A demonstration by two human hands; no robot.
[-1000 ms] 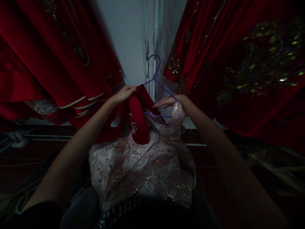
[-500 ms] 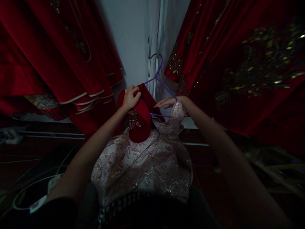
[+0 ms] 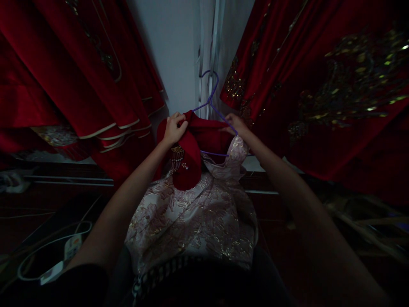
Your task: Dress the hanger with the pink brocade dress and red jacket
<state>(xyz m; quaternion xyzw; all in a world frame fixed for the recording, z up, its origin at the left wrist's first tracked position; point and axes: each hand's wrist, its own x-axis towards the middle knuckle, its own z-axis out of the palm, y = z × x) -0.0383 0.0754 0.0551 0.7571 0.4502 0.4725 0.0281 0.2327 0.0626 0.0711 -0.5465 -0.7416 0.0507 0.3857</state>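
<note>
This looks like a dim dressing room or clothes store; which of the two is unclear. Long red gowns with pale piping (image 3: pixel 108 91) hang left of a thin purple hanger (image 3: pixel 210 100), and red gowns with gold sequin embroidery (image 3: pixel 348 145) hang to its right. Below it spreads a pale pink brocade dress with glinting metallic thread (image 3: pixel 198 217). A smooth, pale wall panel (image 3: pixel 166 47) stands behind it.

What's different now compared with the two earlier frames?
The right hand has risen to the hanger's right slope, and the red garment now stretches across toward it; whether those fingers grip it is unclear. The left hand, straighter at first, has curled over the garment. The pale dress stays on the hanger.
</note>
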